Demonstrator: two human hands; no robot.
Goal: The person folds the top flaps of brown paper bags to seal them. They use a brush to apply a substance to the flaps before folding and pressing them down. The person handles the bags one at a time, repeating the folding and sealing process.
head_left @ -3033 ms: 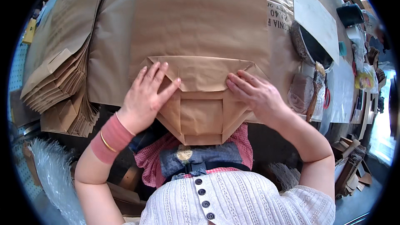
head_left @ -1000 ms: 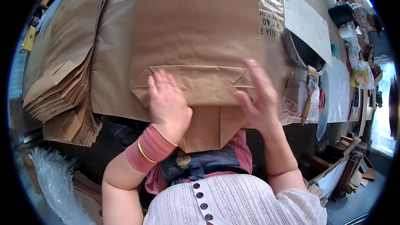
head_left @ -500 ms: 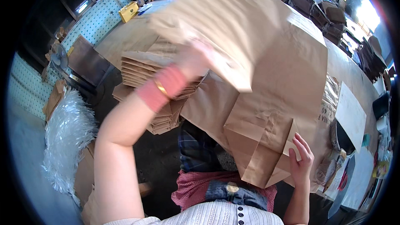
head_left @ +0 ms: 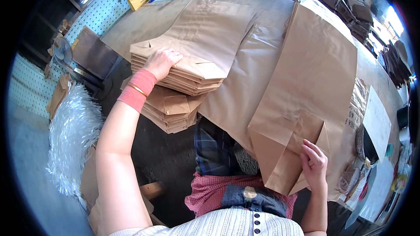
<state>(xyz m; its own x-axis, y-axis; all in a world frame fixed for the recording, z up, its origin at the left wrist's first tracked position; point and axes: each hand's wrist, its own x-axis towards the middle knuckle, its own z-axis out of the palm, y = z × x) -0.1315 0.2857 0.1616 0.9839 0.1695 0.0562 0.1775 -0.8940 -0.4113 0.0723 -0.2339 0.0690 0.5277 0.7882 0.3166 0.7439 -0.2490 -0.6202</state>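
We see the left hand [head_left: 161, 61] pressed flat, fingers spread, on top of the stack of folded brown paper bags [head_left: 181, 72] at the left of the worktable [head_left: 144, 22]. The right hand [head_left: 314, 162] pinches the bottom flap of a large flat paper bag [head_left: 313, 87] lying along the table, its folded end hanging over the near edge. Clear plastic bundle [head_left: 70, 135] lower left.

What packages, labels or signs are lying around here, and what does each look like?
Stack of folded bags: under the left hand, flat, brown paper.
Open bag: on the table by the right hand, long, brown.
Printed patch: right of that bag, dark lettering on brown paper.
White sheet: far right, rectangular.
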